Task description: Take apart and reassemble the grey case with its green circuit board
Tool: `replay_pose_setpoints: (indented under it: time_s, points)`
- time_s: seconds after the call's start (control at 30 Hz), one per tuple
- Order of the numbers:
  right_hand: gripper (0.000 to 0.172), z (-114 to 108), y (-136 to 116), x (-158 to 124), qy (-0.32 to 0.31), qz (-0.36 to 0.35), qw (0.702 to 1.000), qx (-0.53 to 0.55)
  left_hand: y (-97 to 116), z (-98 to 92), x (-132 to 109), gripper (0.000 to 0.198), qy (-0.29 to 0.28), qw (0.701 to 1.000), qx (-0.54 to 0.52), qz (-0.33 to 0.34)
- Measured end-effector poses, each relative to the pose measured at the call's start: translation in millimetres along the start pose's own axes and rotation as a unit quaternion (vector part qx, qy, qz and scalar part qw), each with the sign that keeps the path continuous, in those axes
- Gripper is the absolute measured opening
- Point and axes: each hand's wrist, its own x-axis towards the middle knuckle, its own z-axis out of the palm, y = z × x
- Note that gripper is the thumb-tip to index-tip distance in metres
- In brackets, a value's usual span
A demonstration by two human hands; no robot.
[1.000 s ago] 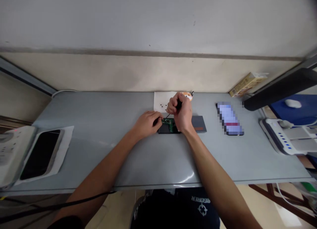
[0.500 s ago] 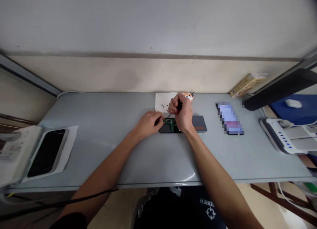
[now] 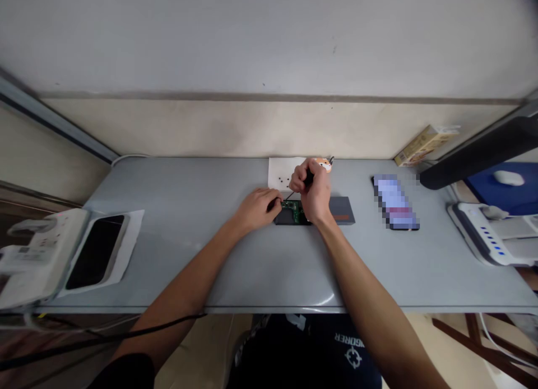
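Two-handed and steady

In the head view, my right hand [image 3: 317, 195] sits just right of centre, fingers closed snugly round a dark-handled tool [image 3: 309, 178] with a thin shaft [image 3: 290, 196]. It slants down-left toward the upper left edge of a green board [image 3: 296, 212], set in a dark device [image 3: 286, 216] at mid-frame; whether the tip touches, I cannot tell. My left hand [image 3: 257, 209] curls at the device's left end; my fingers hide whether I pinch it or merely brace it.

To do this well, I judge, I should press that end firmly to the desk [image 3: 260, 265], hold the shaft in line with its spot, and use light, even force so the tip doesn't skid across the board. Small dark bits [image 3: 281, 179] lie on white paper [image 3: 277, 167] just above, so my right hand had best not brush them.
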Motion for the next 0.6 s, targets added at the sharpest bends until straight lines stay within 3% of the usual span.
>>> replay_pose_setpoints:
  time_s: [0.6]
  points:
    - [0.035, -0.2, 3.1, -0.8, -0.013, -0.005, 1.0, 0.014, 2.3, -2.1, -1.8, 0.016, -0.006, 1.0, 0.007, -0.005]
